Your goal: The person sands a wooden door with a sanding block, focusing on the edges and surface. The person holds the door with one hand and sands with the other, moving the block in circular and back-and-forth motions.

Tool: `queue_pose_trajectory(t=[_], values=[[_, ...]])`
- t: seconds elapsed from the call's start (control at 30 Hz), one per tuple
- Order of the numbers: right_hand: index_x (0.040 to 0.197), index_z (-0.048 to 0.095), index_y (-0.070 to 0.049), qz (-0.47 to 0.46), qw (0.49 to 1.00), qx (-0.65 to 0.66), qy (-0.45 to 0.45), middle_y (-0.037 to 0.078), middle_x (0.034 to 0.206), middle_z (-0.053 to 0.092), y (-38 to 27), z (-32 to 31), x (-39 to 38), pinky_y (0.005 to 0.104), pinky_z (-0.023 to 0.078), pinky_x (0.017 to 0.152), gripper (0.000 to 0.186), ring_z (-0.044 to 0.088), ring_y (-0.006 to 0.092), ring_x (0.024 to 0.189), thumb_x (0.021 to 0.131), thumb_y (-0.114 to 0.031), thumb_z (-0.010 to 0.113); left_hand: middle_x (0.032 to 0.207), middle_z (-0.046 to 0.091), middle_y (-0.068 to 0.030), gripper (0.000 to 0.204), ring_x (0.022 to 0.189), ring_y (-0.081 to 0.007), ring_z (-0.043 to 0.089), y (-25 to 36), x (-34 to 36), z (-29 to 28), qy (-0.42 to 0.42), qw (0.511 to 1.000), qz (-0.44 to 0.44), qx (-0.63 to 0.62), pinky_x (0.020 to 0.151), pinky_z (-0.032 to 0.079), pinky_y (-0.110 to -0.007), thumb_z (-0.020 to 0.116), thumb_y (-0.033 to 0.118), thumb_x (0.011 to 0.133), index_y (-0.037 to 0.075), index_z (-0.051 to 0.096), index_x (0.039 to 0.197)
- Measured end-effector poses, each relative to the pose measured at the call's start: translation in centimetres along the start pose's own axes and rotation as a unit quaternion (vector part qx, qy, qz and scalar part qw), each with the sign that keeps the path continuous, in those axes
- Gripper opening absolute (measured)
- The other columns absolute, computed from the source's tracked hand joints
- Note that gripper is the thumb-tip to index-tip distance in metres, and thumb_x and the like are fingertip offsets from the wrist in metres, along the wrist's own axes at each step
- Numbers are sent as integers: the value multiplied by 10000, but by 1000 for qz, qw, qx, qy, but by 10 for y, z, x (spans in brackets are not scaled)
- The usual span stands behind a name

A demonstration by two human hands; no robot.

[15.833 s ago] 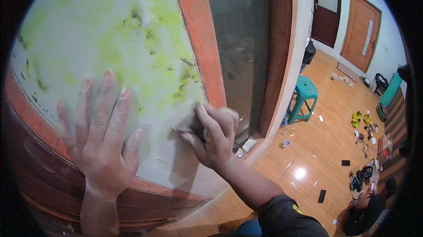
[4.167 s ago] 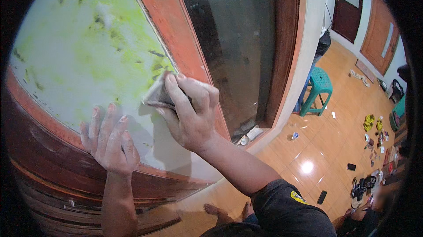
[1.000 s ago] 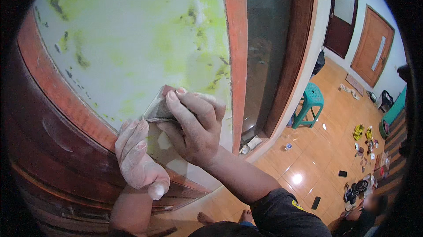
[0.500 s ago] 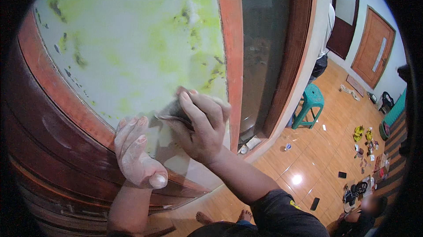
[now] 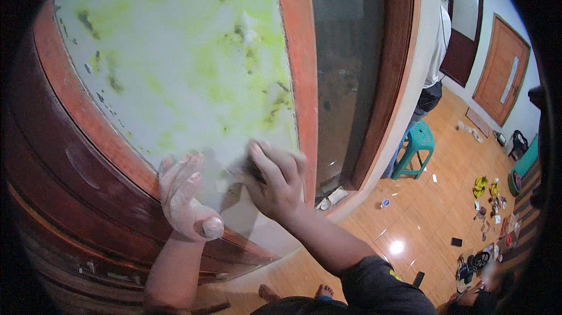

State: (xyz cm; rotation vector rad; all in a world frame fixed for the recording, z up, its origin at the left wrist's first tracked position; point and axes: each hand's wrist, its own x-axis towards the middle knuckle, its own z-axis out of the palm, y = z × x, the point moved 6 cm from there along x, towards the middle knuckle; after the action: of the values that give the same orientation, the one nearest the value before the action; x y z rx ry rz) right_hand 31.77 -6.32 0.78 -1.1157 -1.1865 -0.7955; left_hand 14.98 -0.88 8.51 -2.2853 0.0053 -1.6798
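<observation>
A white wall panel (image 5: 175, 63) with yellow-green patches and dark chipped spots stands in front of me. My right hand (image 5: 276, 185) presses a folded dark piece of sandpaper (image 5: 250, 170) on its lower part; the fingers are curled over the sheet, which is mostly hidden and slightly blurred. My left hand (image 5: 184, 201), coated in pale dust, leans by its fingertips at the panel's lower left edge. Its fingers are stretched out, the thumb is apart, and nothing lies in it.
Orange-red frame strips (image 5: 298, 81) border the panel, with a dark wooden door (image 5: 64, 157) at left and a dark glass pane (image 5: 348, 69) at right. Behind it, a person in white (image 5: 436, 63) stands near a green stool (image 5: 418, 142). Bananas (image 5: 480, 186) and phones (image 5: 456, 242) lie on the tiled floor.
My right hand has slid slightly down the panel with the sandpaper. The left hand stays at the panel's edge. The view has shifted a little, showing more of the standing person.
</observation>
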Motion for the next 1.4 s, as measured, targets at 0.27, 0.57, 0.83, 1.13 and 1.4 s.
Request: queue_pose_trajectory(t=[0.27,0.57,0.83,1.13,1.4], values=[[1294,681,-82,23,1000,-11,-4,54,1290,683,6,-13,-32,382,442,959,608,613,240,1147,742,-206,906,1263,690,-255,619,1206,-387,638,3,-2,0,-14,1000,17,7,1154,395,-573,331,514,1080,-7,531,1346],[1335,657,-76,38,997,-30,-58,65,1230,695,-7,2,-1,394,439,937,619,623,252,1134,770,-196,881,1229,713,-228,565,1175,-380,656,6,5,-2,-5,1000,11,10,1164,382,-585,354,512,1078,30,544,1305],[1321,650,-49,14,999,-45,-4,79,1264,677,0,-19,-33,408,438,957,614,613,247,1129,779,-213,886,1222,709,-241,588,1159,-395,660,8,5,-5,-23,1000,3,3,1151,390,-597,363,548,1076,34,537,1303],[1307,673,-45,9,1000,-3,18,79,1302,700,-18,5,27,367,412,986,602,622,227,1159,776,-235,884,1213,719,-224,579,1171,-385,661,10,6,-4,-38,999,-5,8,1163,385,-600,368,544,1080,37,534,1303],[1332,627,-63,29,999,-29,-11,73,1280,642,2,-20,-69,404,433,989,676,580,269,1181,746,-222,923,1214,719,-214,556,1164,-376,667,10,3,-4,-46,999,0,16,1174,372,-598,364,518,1081,39,519,1317]])
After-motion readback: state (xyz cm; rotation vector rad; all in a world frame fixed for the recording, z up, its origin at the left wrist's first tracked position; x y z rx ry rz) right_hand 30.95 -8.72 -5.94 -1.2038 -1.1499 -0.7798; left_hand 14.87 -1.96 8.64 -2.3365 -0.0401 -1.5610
